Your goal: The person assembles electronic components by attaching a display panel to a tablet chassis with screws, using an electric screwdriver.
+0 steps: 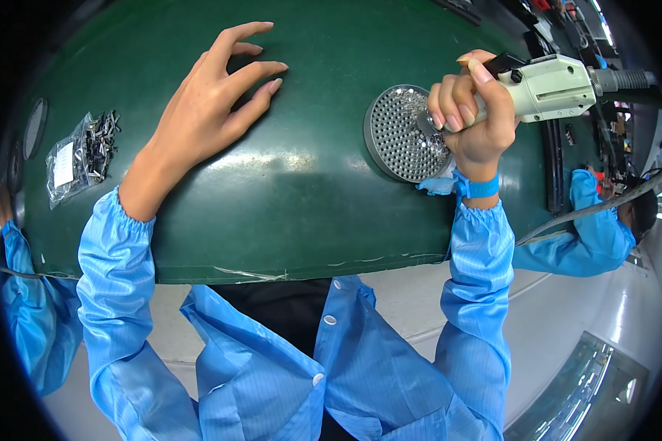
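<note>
My right hand (474, 110) is wrapped round a pale green electric screwdriver (552, 90), its cable end pointing off to the right. The tool's tip reaches down over a round grey tray (397, 140) with a grid of small holes. Small shiny pieces, likely screws, lie toward the tray's far and right side. My left hand (224, 88) hovers above or rests on the green table with fingers spread and nothing between them; which of the two I cannot tell. A blue wrist strap (480, 187) circles my right wrist.
On the left lie a clear plastic bag (68, 162) with a white label and a pile of small dark parts (101, 143). A round disc (35, 128) sits at the far left. Co-workers' blue sleeves (581, 235) show at both sides. A grey cable (603, 206) runs along the right.
</note>
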`<state>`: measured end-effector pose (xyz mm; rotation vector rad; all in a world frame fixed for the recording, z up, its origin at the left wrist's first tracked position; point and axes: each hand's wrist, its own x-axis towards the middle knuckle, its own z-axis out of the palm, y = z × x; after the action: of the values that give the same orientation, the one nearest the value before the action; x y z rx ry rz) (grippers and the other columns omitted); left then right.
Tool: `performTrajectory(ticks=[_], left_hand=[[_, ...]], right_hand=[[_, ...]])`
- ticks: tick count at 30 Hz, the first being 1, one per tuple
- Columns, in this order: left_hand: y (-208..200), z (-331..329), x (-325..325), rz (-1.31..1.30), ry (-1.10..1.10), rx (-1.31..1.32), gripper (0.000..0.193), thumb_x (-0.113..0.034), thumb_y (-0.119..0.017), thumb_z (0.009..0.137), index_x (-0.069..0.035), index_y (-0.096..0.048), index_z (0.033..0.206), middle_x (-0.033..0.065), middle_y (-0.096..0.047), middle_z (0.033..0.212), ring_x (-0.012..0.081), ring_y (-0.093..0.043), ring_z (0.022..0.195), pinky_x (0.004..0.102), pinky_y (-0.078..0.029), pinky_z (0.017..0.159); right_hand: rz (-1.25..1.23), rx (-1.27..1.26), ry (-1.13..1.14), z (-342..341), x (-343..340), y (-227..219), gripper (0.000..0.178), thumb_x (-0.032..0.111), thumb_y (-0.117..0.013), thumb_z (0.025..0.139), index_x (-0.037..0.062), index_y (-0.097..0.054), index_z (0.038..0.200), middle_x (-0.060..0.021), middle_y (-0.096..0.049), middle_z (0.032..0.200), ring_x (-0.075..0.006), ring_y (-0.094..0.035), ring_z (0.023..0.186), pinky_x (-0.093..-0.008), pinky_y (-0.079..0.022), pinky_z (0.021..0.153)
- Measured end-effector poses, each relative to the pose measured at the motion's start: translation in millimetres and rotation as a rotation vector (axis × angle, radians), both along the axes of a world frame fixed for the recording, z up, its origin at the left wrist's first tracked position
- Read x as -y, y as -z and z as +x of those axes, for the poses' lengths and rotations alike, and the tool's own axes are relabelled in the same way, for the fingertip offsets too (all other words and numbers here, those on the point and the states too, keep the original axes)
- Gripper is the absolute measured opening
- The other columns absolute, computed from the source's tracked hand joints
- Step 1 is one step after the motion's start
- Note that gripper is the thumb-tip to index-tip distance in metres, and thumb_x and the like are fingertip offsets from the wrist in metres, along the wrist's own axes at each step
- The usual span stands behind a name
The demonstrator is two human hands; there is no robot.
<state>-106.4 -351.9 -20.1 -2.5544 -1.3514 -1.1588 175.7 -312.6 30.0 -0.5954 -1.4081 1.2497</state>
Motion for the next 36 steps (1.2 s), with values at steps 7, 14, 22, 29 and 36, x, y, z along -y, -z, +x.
performTrajectory(ticks=[7,14,22,29,36], left_hand=[[-2,-2,2,-0.002,0.006,-0.003,0.017,-0.012,-0.068,0.083,-0.004,-0.068,0.098,0.0134,-0.051,0.129,0.0274,-0.062,0.101,0.0385,-0.052,0.081],[0,0,1,0.015,0.011,-0.003,0.017,-0.011,-0.068,0.083,-0.004,-0.068,0.098,0.0136,-0.051,0.129,0.0274,-0.062,0.101,0.0391,-0.052,0.082],[-3,-1,2,0.006,0.029,-0.015,0.016,-0.007,-0.068,0.082,-0.002,-0.068,0.097,0.0133,-0.051,0.131,0.0258,-0.062,0.103,0.0370,-0.054,0.080],[-9,-9,-1,0.109,-0.052,0.049,0.016,-0.010,-0.067,0.085,-0.002,-0.058,0.074,0.0116,-0.059,0.093,0.0269,-0.059,0.073,0.0362,-0.047,0.064],[-29,36,-51,-0.094,-0.049,0.039,0.034,0.004,-0.052,0.075,-0.001,-0.050,0.109,0.0175,-0.055,0.102,0.0358,-0.058,0.093,0.0445,-0.047,0.080]], right_hand=[[0.007,-0.001,0.006,-2,1,-1,0.021,0.015,-0.044,0.092,-0.0032,-0.053,0.098,0.0012,-0.032,0.051,-0.0092,-0.032,0.040,-0.0285,-0.034,0.041],[-0.002,-0.088,-0.030,-3,-2,2,0.011,0.008,-0.055,0.090,-0.0031,-0.057,0.090,-0.0017,-0.038,0.049,-0.0119,-0.039,0.038,-0.0298,-0.037,0.039],[-0.025,-0.043,0.038,-8,4,-6,0.024,0.009,-0.058,0.088,-0.0101,-0.060,0.102,-0.0035,-0.042,0.051,-0.0129,-0.043,0.039,-0.0303,-0.040,0.040],[0.010,-0.084,0.023,-19,10,-29,0.026,0.009,-0.056,0.088,-0.0116,-0.057,0.103,-0.0037,-0.040,0.050,-0.0137,-0.042,0.039,-0.0306,-0.040,0.041],[-0.033,-0.080,0.003,-13,7,-31,0.025,0.008,-0.054,0.091,-0.0108,-0.053,0.108,-0.0020,-0.041,0.053,-0.0110,-0.041,0.041,-0.0281,-0.040,0.043]])
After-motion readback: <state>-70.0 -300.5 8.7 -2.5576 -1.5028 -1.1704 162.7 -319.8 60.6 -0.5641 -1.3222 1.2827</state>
